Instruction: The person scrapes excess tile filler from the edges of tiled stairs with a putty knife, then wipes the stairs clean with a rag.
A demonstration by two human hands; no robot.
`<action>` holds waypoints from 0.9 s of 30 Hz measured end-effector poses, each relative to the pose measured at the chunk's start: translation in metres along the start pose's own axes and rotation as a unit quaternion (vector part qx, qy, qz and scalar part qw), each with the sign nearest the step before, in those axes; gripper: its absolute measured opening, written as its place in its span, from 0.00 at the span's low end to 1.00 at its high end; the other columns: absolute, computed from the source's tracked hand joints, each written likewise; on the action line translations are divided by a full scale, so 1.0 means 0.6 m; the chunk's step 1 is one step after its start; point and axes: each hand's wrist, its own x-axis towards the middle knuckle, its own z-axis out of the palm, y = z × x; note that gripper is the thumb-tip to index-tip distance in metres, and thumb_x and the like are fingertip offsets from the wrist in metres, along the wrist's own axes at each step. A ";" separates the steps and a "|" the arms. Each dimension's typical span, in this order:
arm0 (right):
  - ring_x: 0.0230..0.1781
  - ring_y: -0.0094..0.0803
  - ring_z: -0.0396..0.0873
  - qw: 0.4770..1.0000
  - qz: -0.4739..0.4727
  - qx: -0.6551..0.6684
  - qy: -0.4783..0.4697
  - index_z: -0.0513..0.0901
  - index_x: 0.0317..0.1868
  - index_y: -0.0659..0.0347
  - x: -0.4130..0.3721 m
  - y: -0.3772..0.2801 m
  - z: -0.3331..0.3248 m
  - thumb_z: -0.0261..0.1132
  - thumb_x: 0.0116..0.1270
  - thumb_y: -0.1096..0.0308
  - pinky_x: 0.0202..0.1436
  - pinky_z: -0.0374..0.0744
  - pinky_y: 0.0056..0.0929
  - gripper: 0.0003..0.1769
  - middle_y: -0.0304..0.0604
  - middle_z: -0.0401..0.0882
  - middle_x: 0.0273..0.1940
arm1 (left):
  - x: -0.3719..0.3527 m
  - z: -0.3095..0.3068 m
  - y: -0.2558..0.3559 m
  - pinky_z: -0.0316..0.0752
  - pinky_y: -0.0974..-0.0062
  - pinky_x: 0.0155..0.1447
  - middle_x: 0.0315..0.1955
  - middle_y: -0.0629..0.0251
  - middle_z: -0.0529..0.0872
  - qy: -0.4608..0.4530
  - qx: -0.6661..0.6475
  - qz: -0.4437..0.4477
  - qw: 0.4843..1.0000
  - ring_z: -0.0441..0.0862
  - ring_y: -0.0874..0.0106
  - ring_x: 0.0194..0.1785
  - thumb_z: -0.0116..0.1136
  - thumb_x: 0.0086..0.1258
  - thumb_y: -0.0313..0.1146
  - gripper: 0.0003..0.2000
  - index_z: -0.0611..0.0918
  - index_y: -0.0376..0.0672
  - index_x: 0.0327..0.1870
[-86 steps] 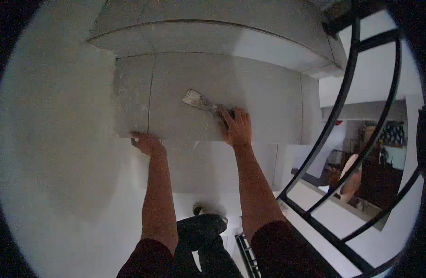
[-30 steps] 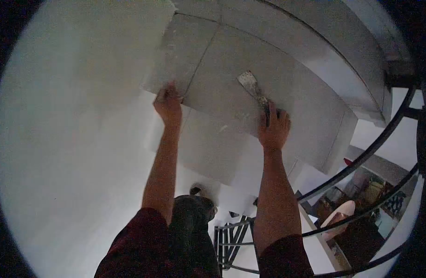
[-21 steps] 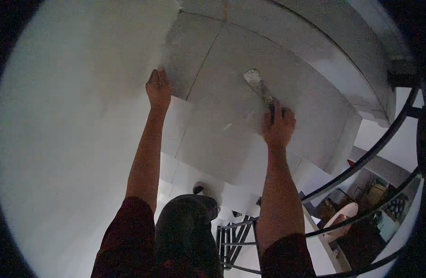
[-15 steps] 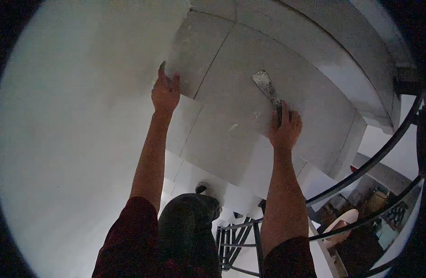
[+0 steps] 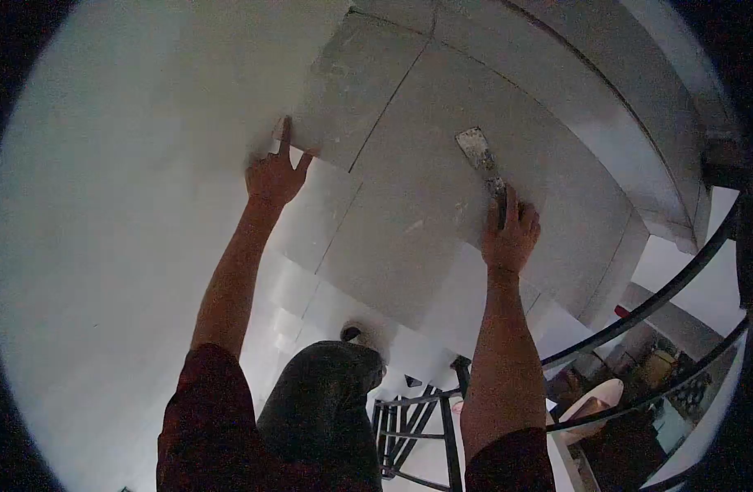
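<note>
My right hand (image 5: 511, 234) is wrapped round the handle of a putty knife (image 5: 477, 149), whose blade is speckled with pale residue and points up and left over a grey tiled stair surface (image 5: 409, 221). My left hand (image 5: 274, 174) has its fingers spread, the index finger stretched out, beside the pale wall (image 5: 130, 205) where it meets the tile edge. Nothing shows between its fingers. A dark joint line (image 5: 389, 102) runs over the tiles between the two hands.
Curved black railings (image 5: 671, 283) pass at the right, with a cluttered lower floor (image 5: 630, 435) beyond them. Below are more steps, a metal frame (image 5: 417, 435) and my bent leg (image 5: 323, 402). A curved raised step (image 5: 589, 98) lies upper right.
My left hand has shifted left and a little down, its fingers now more spread. My right hand, still holding the putty knife, has moved slightly right and down.
</note>
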 end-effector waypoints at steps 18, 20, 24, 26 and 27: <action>0.53 0.53 0.76 1.000 0.003 0.028 0.003 0.77 0.68 0.53 0.007 0.002 -0.012 0.60 0.76 0.50 0.58 0.74 0.53 0.26 0.52 0.79 0.47 | 0.014 -0.038 0.035 0.85 0.51 0.40 0.28 0.50 0.89 -0.030 -0.040 -0.004 0.999 0.89 0.54 0.31 0.40 0.76 0.68 0.44 0.41 0.54 0.84; 0.52 0.54 0.78 1.000 -0.002 0.018 0.008 0.78 0.66 0.53 0.010 -0.001 -0.015 0.62 0.73 0.50 0.56 0.75 0.54 0.26 0.52 0.80 0.47 | -0.005 -0.064 0.038 0.85 0.52 0.38 0.27 0.50 0.89 -0.122 -0.009 -0.018 0.992 0.89 0.56 0.29 0.40 0.76 0.68 0.44 0.41 0.55 0.84; 0.53 0.52 0.76 1.000 -0.002 0.017 0.007 0.77 0.67 0.53 0.008 -0.001 -0.013 0.59 0.76 0.50 0.58 0.73 0.53 0.26 0.54 0.78 0.49 | -0.022 -0.068 0.033 0.85 0.53 0.38 0.24 0.51 0.88 -0.156 -0.020 -0.021 0.987 0.88 0.57 0.27 0.42 0.76 0.68 0.44 0.40 0.58 0.84; 0.54 0.51 0.75 1.000 -0.006 0.011 0.001 0.76 0.69 0.54 0.004 0.001 -0.013 0.56 0.78 0.50 0.60 0.72 0.53 0.26 0.54 0.78 0.51 | -0.024 -0.043 0.018 0.85 0.52 0.38 0.24 0.51 0.87 -0.149 -0.029 -0.040 0.988 0.88 0.57 0.28 0.42 0.76 0.68 0.44 0.40 0.58 0.84; 0.55 0.52 0.74 0.999 0.013 0.014 -0.028 0.76 0.69 0.54 0.008 -0.002 -0.016 0.56 0.78 0.50 0.60 0.71 0.53 0.26 0.55 0.77 0.52 | -0.016 -0.018 0.002 0.84 0.53 0.37 0.23 0.52 0.87 -0.067 -0.023 -0.033 0.997 0.88 0.57 0.27 0.42 0.75 0.68 0.44 0.40 0.58 0.84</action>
